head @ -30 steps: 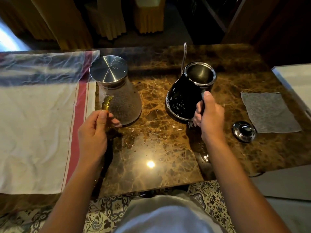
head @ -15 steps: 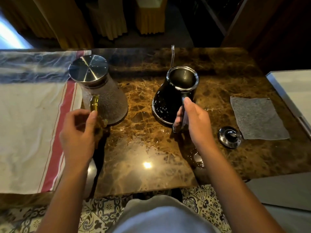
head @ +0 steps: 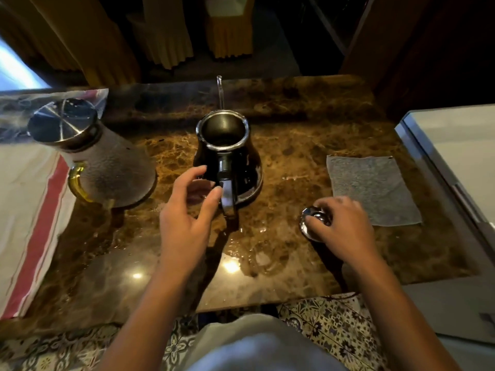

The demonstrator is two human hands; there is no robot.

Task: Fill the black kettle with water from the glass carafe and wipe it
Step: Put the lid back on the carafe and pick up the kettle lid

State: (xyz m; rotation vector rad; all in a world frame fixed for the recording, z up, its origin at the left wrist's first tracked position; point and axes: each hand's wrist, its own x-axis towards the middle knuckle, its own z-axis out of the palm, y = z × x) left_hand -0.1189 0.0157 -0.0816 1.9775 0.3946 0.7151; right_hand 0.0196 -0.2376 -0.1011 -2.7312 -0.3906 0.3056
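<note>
The brown marble table [head: 281, 145] carries the glass carafe [head: 107, 167] at the left, the black kettle [head: 227, 162] in the middle, a small metal lid [head: 310, 220], and a grey cloth [head: 372, 188] at the right. A white towel with red stripes [head: 29, 210] covers its left part.

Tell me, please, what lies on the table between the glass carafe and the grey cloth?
In the head view, the black kettle stands between the glass carafe and the grey cloth, lid off. The left hand reaches toward its handle; otherwise bare marble.

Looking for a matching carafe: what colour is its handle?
Translucent yellow-amber, on the glass carafe's handle, seen in the head view.
</note>
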